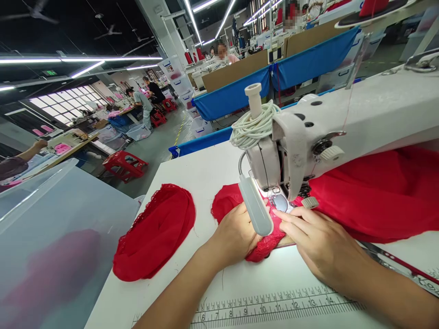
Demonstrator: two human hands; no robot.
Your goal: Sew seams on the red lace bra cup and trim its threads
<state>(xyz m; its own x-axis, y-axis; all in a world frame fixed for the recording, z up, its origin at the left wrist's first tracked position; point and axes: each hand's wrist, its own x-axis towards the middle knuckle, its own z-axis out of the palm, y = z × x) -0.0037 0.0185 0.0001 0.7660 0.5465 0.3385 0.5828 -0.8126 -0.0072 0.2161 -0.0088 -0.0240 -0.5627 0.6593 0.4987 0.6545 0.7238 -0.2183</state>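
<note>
Under the head of a white sewing machine [266, 163] lies a piece of red lace-trimmed fabric [264, 248]. My left hand [236, 234] is curled on this fabric, left of the needle area. A grey lamp [255, 205] covers some of its fingertips. From the right, my right hand [318, 237] reaches to the fabric's edge by the shiny needle plate [280, 203]. Its index fingertip presses there, with the other fingers bent together beneath. Left of both hands, a separate red lace-edged fabric piece [156, 233] lies flat on the white table [178, 171].
More red fabric [377, 196] spreads beneath the machine arm. A metal tool with a red edge [401, 265] lies by my right forearm. Ruler markings [264, 308] run along the table front. A translucent bin [61, 237] stands left; a red stool [125, 164] and several people are farther back.
</note>
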